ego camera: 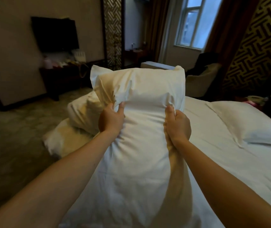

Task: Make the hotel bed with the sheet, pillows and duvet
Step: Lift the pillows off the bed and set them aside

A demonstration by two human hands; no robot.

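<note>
A white pillow is held upright in the air over the near edge of the bed, filling the middle of the view. It is gripped at its sides by both hands: the left hand is closed on the left side with the thumb pressed into the front of the case, and the right hand is closed on the right side, bunching the fabric under its thumb. Both bare forearms are stretched forward from the lower corners. The bed is covered with a white sheet, lightly creased, and its surface to the right of the held pillow is mostly open. A second white pillow is laid flat on the sheet at the far right, well apart from the hands. To the left, beside the bed, a heap of white bedding is piled on the patterned carpet, taking up the floor close to the bed's left edge; beyond it the carpet is open. Against the left wall a dark television is mounted above a dark desk cluttered with small items too blurred to tell. A window is seen at the back, with brown curtains beside it, and an armchair draped with dark clothing stands below. A patterned headboard panel rises at the right.
</note>
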